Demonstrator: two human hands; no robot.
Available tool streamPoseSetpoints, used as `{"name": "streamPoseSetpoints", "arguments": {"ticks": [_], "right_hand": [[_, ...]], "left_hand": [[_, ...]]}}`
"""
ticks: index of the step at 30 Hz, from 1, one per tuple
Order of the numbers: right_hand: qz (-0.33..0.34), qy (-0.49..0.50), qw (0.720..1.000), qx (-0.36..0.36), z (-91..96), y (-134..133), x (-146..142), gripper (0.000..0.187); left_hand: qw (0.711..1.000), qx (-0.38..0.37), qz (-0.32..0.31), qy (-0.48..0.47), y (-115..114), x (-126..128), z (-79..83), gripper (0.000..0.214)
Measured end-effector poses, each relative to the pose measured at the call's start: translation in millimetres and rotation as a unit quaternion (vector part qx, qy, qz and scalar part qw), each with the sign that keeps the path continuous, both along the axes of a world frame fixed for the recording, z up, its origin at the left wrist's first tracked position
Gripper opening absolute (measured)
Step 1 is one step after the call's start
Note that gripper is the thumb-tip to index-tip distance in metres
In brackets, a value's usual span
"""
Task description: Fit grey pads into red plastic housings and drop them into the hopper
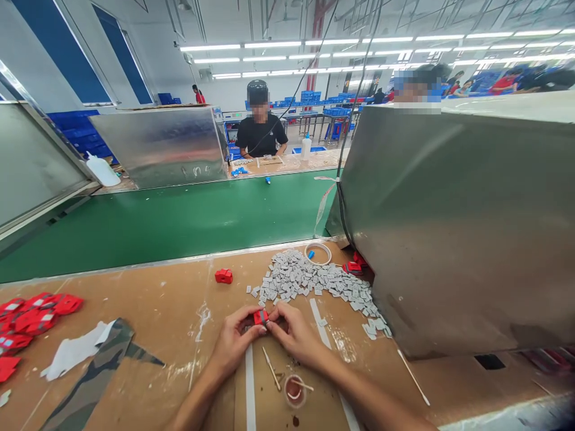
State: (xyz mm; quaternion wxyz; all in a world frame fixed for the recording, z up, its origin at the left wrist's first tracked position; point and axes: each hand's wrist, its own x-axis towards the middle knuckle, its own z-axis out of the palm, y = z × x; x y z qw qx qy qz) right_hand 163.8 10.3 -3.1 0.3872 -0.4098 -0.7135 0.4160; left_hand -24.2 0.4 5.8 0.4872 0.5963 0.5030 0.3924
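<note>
Both of my hands meet over the brown work surface, holding one small red plastic part [260, 317] with a dark grey band. My left hand [236, 335] pinches its left side between thumb and fingers. On the other side, my right hand [290, 329] has its fingertips closed against the part's right end. Just beyond my hands spreads a heap of small grey flat pieces [300, 275]. A similar red part [223, 276] sits apart on the surface. Below my hands are a cotton swab [271, 369] and a small clear cup [295, 392] of reddish-brown liquid with a stick in it.
Red parts [36, 317] are piled at far left beside a camouflage cloth [96, 377]. A tape ring [318, 254] touches the grey heap. A large metal box [462, 227] blocks the right side. Past the green belt [179, 215], a person [262, 129] sits opposite.
</note>
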Motion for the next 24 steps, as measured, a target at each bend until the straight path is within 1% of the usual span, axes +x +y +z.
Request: {"name": "streamPoseSetpoints", "arguments": {"ticks": [3, 6, 8, 11, 13, 16, 18, 19, 20, 21, 22, 23, 24], "right_hand": [[0.009, -0.017, 1.000, -0.003, -0.2, -2, 1, 0.016], [0.007, -0.014, 1.000, 0.009, -2.0, -1, 0, 0.017], [0.004, -0.010, 1.000, 0.009, -3.4, 1, 0, 0.017], [0.004, 0.007, 1.000, -0.017, -4.8, 5, 0, 0.014], [0.005, 0.020, 0.999, -0.033, -4.7, 6, 1, 0.012], [0.001, 0.018, 1.000, -0.018, -2.3, 5, 5, 0.012], [0.008, 0.016, 1.000, 0.005, 1.0, 3, 7, 0.010], [0.014, 0.015, 1.000, 0.018, 3.2, 3, 7, 0.009], [0.022, 0.012, 0.999, 0.029, 6.0, 3, 7, 0.008], [0.026, 0.007, 0.999, 0.040, 9.5, 2, 7, 0.007], [0.027, -0.001, 0.998, 0.052, 13.9, 2, 8, 0.006], [0.023, -0.010, 0.998, 0.066, 19.5, 0, 9, 0.006], [0.018, -0.019, 0.996, 0.081, 26.4, -3, 12, 0.005]], "left_hand": [[1.000, -0.004, -0.005, -0.015, -2, 0, 2.4, 0.035], [1.000, 0.016, -0.008, -0.010, -1, 1, 1.3, 0.031], [1.000, 0.022, 0.001, -0.004, 0, 2, -0.9, 0.031], [1.000, 0.015, 0.021, -0.017, 2, 4, -3.8, 0.036], [0.999, 0.011, 0.021, -0.045, 3, 7, -4.1, 0.041], [0.997, 0.033, 0.003, -0.076, 6, 11, -2.1, 0.045], [0.996, 0.049, 0.002, -0.071, 11, 8, -0.1, 0.050], [0.997, 0.055, 0.018, -0.058, 14, 3, 0.8, 0.053], [0.996, 0.063, 0.050, -0.038, 19, -5, 1.5, 0.056], [0.992, 0.072, 0.098, -0.010, 24, -14, 2.0, 0.059], [0.983, 0.091, 0.158, 0.024, 30, -25, 2.3, 0.059], [0.966, 0.118, 0.222, 0.063, 35, -36, 2.2, 0.059], [0.951, 0.136, 0.260, 0.101, 39, -47, 1.5, 0.059]]}}
